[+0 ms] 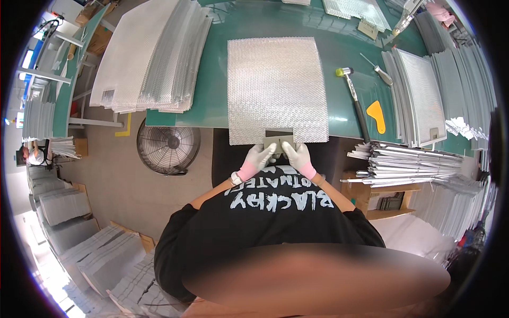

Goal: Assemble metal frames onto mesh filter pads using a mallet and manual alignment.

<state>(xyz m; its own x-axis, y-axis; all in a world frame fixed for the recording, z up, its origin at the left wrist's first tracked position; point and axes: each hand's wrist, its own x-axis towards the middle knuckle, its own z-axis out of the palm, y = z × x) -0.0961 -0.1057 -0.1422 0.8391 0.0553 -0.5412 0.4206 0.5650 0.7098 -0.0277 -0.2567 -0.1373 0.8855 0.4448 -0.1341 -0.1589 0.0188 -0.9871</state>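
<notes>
A silvery metal mesh sheet (275, 85) lies on the green table, its near edge reaching past the table's front edge. A rectangular notch is cut in that near edge. Right at the notch, both gloved hands pinch a small flat grey-beige plate (273, 141). My left hand (258, 158) is closed on the plate's left side, thumb on top. My right hand (298, 157) grips its right side the same way. The white gloves have pink cuffs. The fingers beneath the plate are mostly hidden, and I cannot tell whether the plate touches the mesh.
Stacked mesh sheets (159, 58) stand at the table's left. To the right lie a hammer (354, 100), a screwdriver (380, 73) and a yellow scraper (377, 116). Framed panels (421, 95) and bundled metal strips (408, 164) are farther right. A floor fan (168, 147) stands left.
</notes>
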